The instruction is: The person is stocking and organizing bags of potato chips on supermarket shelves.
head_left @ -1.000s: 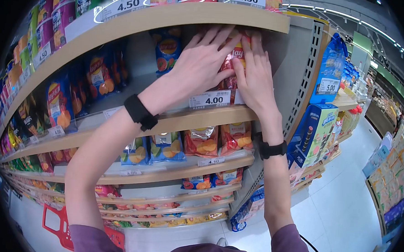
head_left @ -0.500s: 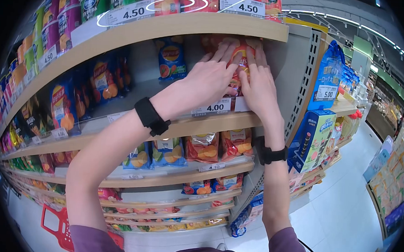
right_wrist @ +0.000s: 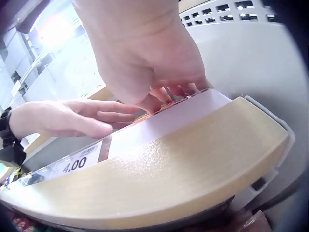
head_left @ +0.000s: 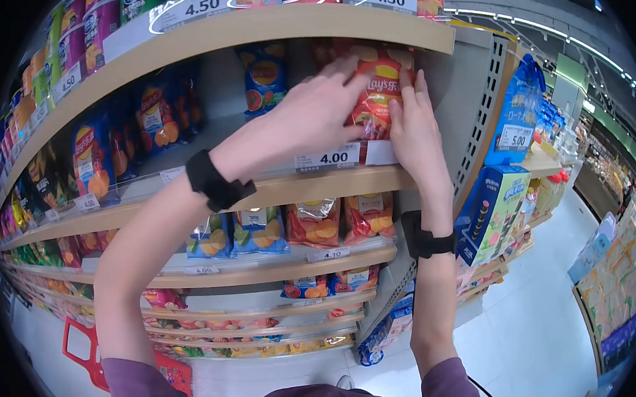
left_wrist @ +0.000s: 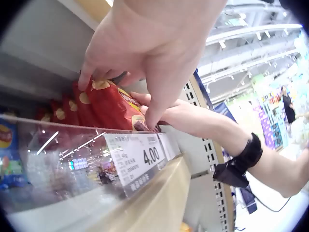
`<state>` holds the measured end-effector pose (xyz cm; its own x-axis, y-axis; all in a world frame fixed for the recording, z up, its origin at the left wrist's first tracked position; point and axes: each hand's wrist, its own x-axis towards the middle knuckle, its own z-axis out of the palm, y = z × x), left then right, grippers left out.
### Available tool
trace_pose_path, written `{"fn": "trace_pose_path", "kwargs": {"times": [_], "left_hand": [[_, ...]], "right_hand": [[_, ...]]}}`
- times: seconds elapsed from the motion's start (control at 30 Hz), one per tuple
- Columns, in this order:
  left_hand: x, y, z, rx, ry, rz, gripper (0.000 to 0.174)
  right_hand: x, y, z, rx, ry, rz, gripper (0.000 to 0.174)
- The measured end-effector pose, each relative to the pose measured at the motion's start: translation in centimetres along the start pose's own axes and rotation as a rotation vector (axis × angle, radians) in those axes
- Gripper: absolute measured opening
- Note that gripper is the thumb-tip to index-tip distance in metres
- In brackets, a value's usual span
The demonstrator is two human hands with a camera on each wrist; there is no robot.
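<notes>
A red Lay's chip bag (head_left: 382,94) stands upright at the right end of the upper shelf, above a 4.00 price tag (head_left: 334,158). My left hand (head_left: 315,116) lies along its left side with extended fingers. In the left wrist view that hand (left_wrist: 149,53) spans the bag (left_wrist: 108,104), thumb low at the front and a fingertip near the top. My right hand (head_left: 418,135) is at the bag's right edge, fingers pointing up. The right wrist view shows its fingertips behind the shelf's front strip (right_wrist: 164,121). More red bags (left_wrist: 58,113) stand in a row alongside.
A wooden shelf edge (head_left: 269,34) overhangs my hands, and a perforated metal side panel (head_left: 459,112) borders them on the right. Blue chip bags (head_left: 263,77) stand to the left. A red basket (head_left: 83,348) is on the floor at lower left.
My hands have moved apart from the front of the red bag, the left one leftward and the right one slightly rightward. More of the bag's front now shows.
</notes>
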<state>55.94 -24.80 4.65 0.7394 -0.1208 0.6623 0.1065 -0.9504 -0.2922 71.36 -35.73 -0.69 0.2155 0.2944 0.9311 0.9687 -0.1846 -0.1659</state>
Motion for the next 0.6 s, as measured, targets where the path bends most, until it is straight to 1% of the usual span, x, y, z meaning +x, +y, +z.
{"fn": "trace_pose_path", "kwargs": {"times": [0.03, 0.07, 0.13, 0.17, 0.23, 0.3, 0.33, 0.4, 0.5, 0.53, 0.6], "left_hand": [[0.0, -0.3, -0.1, -0.109, 0.042, -0.031, 0.071], [0.4, -0.8, -0.3, -0.222, 0.025, -0.106, 0.066], [1.5, -2.2, 0.0, -0.456, -0.011, -0.351, 0.065], [1.8, -2.8, 0.3, -0.571, -0.026, -0.476, 0.064], [2.6, -3.0, 0.0, -0.786, -0.025, -0.604, 0.058], [3.6, -3.4, 0.6, -0.96, -0.018, -0.738, 0.053], [4.0, -3.6, 0.8, -0.982, -0.026, -0.729, 0.045], [5.0, -3.9, 1.3, -1.053, 0.06, -0.766, 0.042], [5.7, -4.0, 1.8, -1.103, 0.159, -0.804, 0.038], [5.9, -3.9, 1.8, -1.11, 0.186, -0.813, 0.037], [6.0, -4.1, 1.9, -1.142, 0.183, -0.816, 0.036]], "right_hand": [[-0.3, 0.1, -0.1, 0.016, 0.014, 0.023, 0.048], [-0.6, 0.1, -0.3, 0.049, 0.019, 0.018, 0.047], [-1.3, -0.4, -1.2, 0.119, 0.03, -0.001, 0.046], [-1.6, -0.6, -1.0, 0.108, 0.035, -0.05, 0.044], [-1.9, -1.1, -0.7, 0.086, 0.047, -0.151, 0.042], [-2.3, -2.1, -0.1, 0.068, 0.064, -0.181, 0.041], [-2.6, -2.4, 0.1, 0.056, 0.06, -0.192, 0.042], [-3.3, -3.1, 0.6, -0.012, 0.061, -0.21, 0.042], [-4.6, -3.2, 0.5, 0.026, 0.013, -0.274, 0.038], [-4.7, -2.7, 0.6, 0.12, -0.022, -0.305, 0.035], [-4.3, -2.2, 0.4, 0.262, -0.001, -0.24, 0.035]]}}
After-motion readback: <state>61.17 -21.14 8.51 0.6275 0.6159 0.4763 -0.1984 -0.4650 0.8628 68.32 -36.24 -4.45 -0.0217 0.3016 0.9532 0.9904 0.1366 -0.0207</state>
